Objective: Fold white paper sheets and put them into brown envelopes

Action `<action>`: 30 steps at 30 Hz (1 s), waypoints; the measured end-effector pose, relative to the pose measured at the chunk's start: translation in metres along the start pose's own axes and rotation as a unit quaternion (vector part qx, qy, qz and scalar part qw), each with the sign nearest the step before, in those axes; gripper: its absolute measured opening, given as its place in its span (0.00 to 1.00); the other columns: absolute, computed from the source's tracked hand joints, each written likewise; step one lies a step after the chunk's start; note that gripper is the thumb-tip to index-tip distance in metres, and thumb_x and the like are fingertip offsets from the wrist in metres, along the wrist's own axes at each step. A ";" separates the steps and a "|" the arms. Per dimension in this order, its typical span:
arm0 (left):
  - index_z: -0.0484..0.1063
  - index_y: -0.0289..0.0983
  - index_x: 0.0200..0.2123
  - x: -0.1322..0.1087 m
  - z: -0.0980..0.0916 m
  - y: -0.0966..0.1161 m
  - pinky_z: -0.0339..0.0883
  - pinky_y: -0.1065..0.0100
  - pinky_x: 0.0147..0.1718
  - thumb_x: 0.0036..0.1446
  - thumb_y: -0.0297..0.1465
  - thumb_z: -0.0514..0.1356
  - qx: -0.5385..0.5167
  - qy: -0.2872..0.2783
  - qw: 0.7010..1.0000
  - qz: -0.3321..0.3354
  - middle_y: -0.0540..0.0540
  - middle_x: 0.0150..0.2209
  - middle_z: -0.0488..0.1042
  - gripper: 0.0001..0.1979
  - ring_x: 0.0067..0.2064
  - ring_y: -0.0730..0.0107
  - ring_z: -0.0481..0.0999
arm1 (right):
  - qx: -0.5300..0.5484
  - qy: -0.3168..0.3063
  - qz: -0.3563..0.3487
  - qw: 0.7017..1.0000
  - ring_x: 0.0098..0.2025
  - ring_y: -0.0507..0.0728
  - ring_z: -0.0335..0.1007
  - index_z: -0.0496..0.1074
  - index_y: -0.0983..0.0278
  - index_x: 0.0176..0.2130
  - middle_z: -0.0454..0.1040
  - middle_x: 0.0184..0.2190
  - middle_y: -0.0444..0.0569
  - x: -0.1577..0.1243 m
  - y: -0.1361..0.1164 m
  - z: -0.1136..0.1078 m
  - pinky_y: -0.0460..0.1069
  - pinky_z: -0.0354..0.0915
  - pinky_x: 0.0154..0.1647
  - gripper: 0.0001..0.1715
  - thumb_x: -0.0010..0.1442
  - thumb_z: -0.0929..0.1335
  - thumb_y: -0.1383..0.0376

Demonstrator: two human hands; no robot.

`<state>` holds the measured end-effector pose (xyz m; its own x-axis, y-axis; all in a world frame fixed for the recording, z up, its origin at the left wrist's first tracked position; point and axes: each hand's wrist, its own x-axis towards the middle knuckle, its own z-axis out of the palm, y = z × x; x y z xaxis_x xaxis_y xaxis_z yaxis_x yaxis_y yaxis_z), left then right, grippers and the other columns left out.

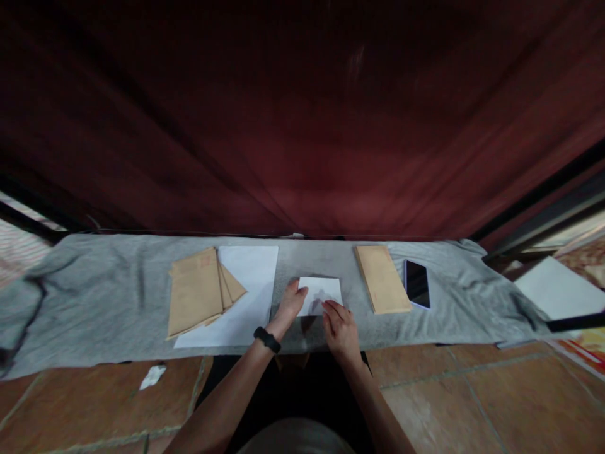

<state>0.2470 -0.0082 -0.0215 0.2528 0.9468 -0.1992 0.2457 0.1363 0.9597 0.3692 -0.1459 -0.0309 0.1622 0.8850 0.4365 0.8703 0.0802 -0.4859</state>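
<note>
A small folded white paper (pixel 322 291) lies on the grey cloth (pixel 118 302) in front of me. My left hand (pixel 289 306), with a black band on its wrist, rests on the paper's left edge, fingers pressed down flat. On the paper's near right corner sits my right hand (pixel 340 328), its fingers curled on the sheet. Both hands touch the paper and press it against the cloth.
Several brown envelopes (pixel 198 290) lie fanned on a white sheet (pixel 250 284) to the left. A stack of brown envelopes (pixel 382 277) and a dark phone (pixel 416 283) lie to the right. A dark red curtain (pixel 302 126) hangs behind. A paper scrap (pixel 152 376) lies on the tiled floor.
</note>
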 end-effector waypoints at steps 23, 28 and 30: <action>0.60 0.33 0.66 -0.035 0.006 -0.021 0.50 0.49 0.68 0.68 0.27 0.47 0.475 -0.061 0.815 0.327 0.36 0.71 0.54 0.24 0.73 0.54 0.51 | -0.113 -0.068 -0.033 0.991 0.68 0.61 0.59 0.64 0.65 0.66 0.65 0.66 0.55 -0.008 0.016 0.021 0.60 0.52 0.70 0.27 0.72 0.59 0.64; 0.55 0.30 0.68 -0.050 -0.001 -0.026 0.43 0.54 0.71 0.71 0.38 0.47 0.457 -0.138 0.808 0.345 0.35 0.71 0.54 0.28 0.73 0.59 0.48 | -0.116 -0.091 -0.034 0.988 0.70 0.60 0.56 0.61 0.65 0.68 0.62 0.68 0.54 -0.011 0.017 0.019 0.61 0.48 0.71 0.29 0.71 0.58 0.66; 0.54 0.30 0.69 -0.053 -0.006 -0.027 0.41 0.54 0.71 0.71 0.41 0.48 0.453 -0.145 0.808 0.347 0.35 0.71 0.53 0.30 0.74 0.59 0.46 | -0.119 -0.098 -0.036 0.987 0.71 0.61 0.54 0.59 0.65 0.68 0.60 0.69 0.54 -0.012 0.018 0.019 0.62 0.47 0.71 0.29 0.71 0.58 0.66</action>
<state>0.2219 -0.0600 -0.0359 0.8003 0.5777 0.1605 0.5020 -0.7919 0.3476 0.3739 -0.1469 -0.0591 0.0226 0.9546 0.2971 0.9648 0.0571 -0.2568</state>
